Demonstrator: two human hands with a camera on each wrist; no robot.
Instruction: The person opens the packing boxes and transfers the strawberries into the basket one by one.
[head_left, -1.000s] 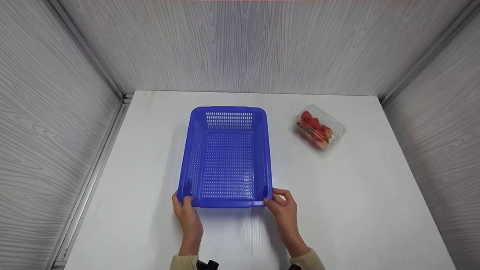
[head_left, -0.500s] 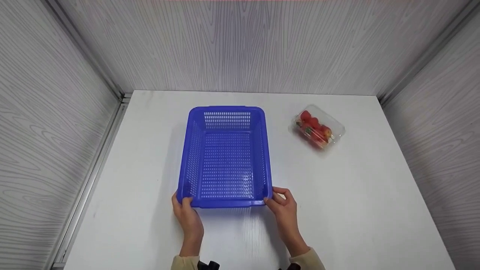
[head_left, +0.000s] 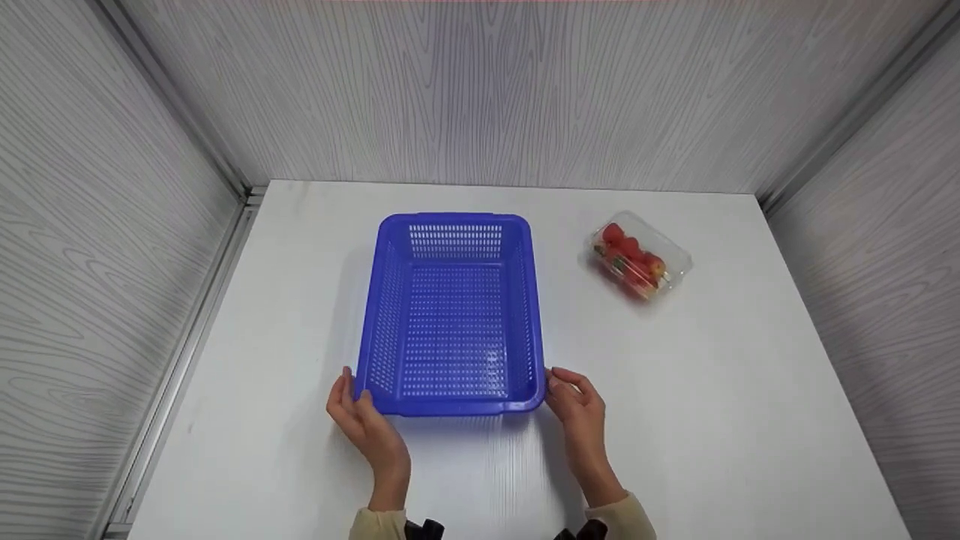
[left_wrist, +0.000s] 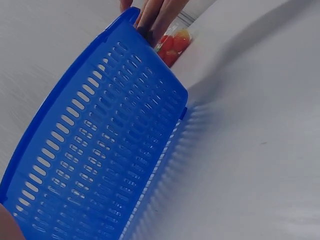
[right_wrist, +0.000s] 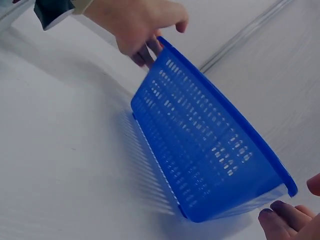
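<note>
The blue basket (head_left: 452, 315) sits flat on the white table (head_left: 712, 420), its long side running away from the person, and it is the landmark here. At the basket's near left corner is the left hand (head_left: 365, 425), fingers straight and relaxed, spread just off the rim; from the head view it seems to be beside the corner and not gripping it, though whether the fingertips touch the wall cannot be told. At the near right corner comes the right hand (head_left: 577, 403), fingers loosely extended next to the rim, nothing clasped. The right wrist view shows the left hand's fingers (right_wrist: 145, 52) close against the far corner of the basket's perforated wall (right_wrist: 200, 135), and the left wrist view shows the right hand's fingers (left_wrist: 155, 17) resting at the rim's top edge. Beyond the basket's far right corner, well apart from it, lies a clear plastic box of strawberries (head_left: 637, 257), set at an angle. Grey wood-grain panels (head_left: 480, 90) enclose the table behind the basket and on both sides.
</note>
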